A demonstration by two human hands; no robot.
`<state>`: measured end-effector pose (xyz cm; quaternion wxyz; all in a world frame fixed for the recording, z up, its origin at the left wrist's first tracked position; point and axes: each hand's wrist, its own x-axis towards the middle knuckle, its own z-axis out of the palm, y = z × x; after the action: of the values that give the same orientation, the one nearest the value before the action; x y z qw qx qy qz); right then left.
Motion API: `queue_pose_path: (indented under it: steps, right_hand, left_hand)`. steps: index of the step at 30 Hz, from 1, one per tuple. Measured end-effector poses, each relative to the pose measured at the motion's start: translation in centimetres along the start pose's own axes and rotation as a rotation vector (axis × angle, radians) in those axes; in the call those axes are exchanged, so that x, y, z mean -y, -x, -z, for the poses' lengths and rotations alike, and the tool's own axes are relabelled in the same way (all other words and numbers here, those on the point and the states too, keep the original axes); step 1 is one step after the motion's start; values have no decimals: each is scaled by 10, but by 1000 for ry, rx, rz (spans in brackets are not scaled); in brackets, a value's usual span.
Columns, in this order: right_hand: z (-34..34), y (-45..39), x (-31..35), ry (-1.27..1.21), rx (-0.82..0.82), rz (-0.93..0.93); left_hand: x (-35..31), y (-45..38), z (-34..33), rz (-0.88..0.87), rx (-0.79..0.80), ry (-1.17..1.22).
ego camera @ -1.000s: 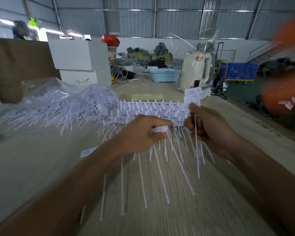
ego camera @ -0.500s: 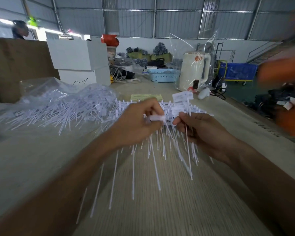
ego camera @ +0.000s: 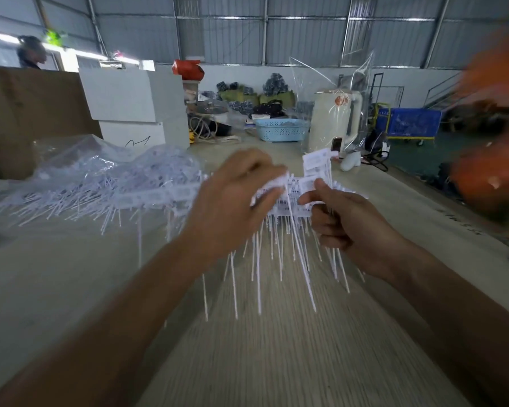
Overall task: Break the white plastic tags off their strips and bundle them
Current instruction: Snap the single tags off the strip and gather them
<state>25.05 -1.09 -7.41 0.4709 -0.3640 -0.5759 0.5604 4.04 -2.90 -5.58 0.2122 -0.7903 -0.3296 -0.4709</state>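
Note:
A strip of white plastic tags (ego camera: pixel 291 207) hangs in the air at the middle of the view, its thin tails pointing down toward me. My left hand (ego camera: pixel 235 198) pinches one tag head on the strip between thumb and fingers; the tag is blurred. My right hand (ego camera: pixel 347 221) grips a small bundle of loose tags (ego camera: pixel 318 163), their flat heads sticking up above the thumb and their tails hanging below the fist. A big heap of tag strips (ego camera: pixel 106 186) lies on the table to the left, partly on a clear plastic bag.
The pale wooden table (ego camera: pixel 276 348) runs away from me. At its far end stand white boxes (ego camera: pixel 130 107), a blue basket (ego camera: pixel 282 129) and a cream kettle in a clear bag (ego camera: pixel 332 124). A blurred orange shape (ego camera: pixel 494 160) fills the right edge. A person's head shows at the far left.
My left hand has risen from below the strip to its upper edge and moved toward the right hand. The strip and both hands have lifted a little. The bundle stays in my right hand.

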Motion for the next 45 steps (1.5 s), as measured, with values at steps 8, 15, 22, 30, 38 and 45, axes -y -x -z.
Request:
queue_pose_path:
  steps: [8,15,22,30,38,45]
  right_hand:
    - [-13,10,-5,287,41,31]
    - [-3,4,2,222,-112,51]
    - [-3,2,-6,134,-34,-9]
    - [-2,3,-8,154,119,-143]
    - [-5,2,-11,146,32,3]
    - [-11,6,-8,366,-64,115]
  left_hand:
    - [-13,21,-26,254,369,288]
    - [3,16,-18,336,392,383]
    - [6,18,-23,250,407,174]
    - [8,16,-18,259,286,127]
    - [10,15,-15,141,268,140]
    - [11,16,-16,110,285,146]
